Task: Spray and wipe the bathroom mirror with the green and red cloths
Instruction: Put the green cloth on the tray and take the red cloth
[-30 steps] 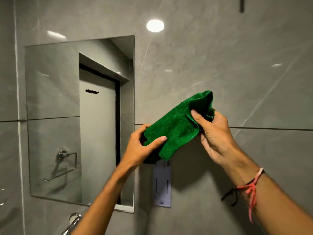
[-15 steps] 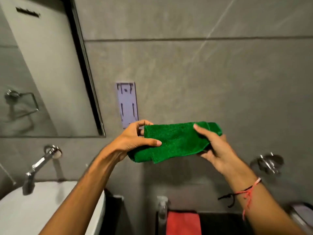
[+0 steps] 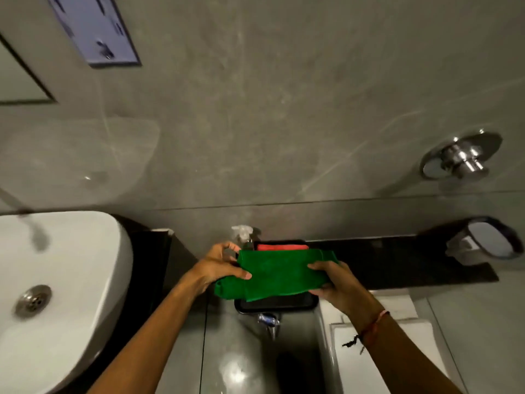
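Both grips clamped on green cloth [image 3: 279, 275]: left hand [image 3: 218, 267] at 9 o'clock, right hand [image 3: 336, 282] at 3, over black tray [image 3: 277, 305].

I see the green cloth [image 3: 279, 275] folded into a wide band, held level over the black tray [image 3: 277, 305]. The red cloth [image 3: 282, 247] lies flat at the tray's far edge, mostly hidden. A clear spray bottle [image 3: 243, 237], blurred, apparently stands at the tray's far-left corner.
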A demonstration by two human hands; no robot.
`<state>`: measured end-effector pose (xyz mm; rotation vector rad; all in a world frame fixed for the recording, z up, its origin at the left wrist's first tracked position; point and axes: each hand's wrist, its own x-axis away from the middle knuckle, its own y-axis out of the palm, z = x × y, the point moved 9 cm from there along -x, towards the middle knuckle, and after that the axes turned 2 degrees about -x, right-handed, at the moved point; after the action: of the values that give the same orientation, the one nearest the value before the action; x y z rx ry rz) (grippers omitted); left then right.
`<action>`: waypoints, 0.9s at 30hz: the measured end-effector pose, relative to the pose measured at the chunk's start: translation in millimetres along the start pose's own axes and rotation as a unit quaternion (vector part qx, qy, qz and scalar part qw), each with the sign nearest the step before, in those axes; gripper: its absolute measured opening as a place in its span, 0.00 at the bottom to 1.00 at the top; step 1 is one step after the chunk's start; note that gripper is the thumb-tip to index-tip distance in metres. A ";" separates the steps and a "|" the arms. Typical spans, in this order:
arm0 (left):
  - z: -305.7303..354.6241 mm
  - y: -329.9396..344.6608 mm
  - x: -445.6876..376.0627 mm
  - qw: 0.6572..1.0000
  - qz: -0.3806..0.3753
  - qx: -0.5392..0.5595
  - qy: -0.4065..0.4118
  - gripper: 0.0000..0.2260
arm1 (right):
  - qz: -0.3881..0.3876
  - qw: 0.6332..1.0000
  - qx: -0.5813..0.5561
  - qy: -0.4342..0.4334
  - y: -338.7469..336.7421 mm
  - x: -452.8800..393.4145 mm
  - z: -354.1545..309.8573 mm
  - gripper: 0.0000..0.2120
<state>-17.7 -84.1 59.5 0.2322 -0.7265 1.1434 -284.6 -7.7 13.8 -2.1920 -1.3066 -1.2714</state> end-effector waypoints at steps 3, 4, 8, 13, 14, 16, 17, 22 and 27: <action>-63.2 38.0 -71.4 0.999 -0.016 -0.001 -0.039 0.21 | 0.061 0.996 0.016 0.063 -37.9 -69.9 52.4 0.19; -75.2 40.3 -71.3 0.999 -0.003 -0.009 -0.047 0.21 | 0.059 0.995 0.030 0.070 -44.3 -73.2 66.1 0.18; -114.2 49.0 -82.3 0.994 0.028 -0.078 -0.071 0.22 | 0.061 0.991 0.054 0.108 -50.6 -93.4 101.8 0.12; -111.7 35.7 -82.4 0.976 0.110 -0.184 -0.021 0.20 | 0.132 0.971 0.201 0.017 -56.7 -105.3 78.1 0.06; -108.6 32.9 -82.7 0.969 0.127 -0.210 -0.009 0.19 | 0.165 0.949 0.269 -0.023 -58.9 -106.6 63.6 0.10; -97.9 27.7 -77.4 0.937 0.162 -0.308 0.025 0.17 | 0.187 0.912 0.351 -0.100 -54.3 -101.2 37.4 0.18; -92.8 23.7 -74.7 0.910 0.187 -0.367 0.050 0.18 | 0.178 0.903 0.370 -0.126 -48.4 -101.0 28.1 0.20; -79.1 -7.6 -56.4 0.772 0.318 -0.539 0.112 0.35 | 0.107 0.853 0.488 -0.153 4.0 -115.4 3.5 0.24; -83.0 -18.9 -53.1 0.747 0.326 -0.566 0.120 0.43 | 0.165 0.819 0.539 -0.107 24.5 -115.5 2.4 0.30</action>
<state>21.1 -88.4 -32.9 -1.2790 -1.1848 1.1328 -286.3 -84.5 -75.8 -1.5768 -1.1813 -0.0266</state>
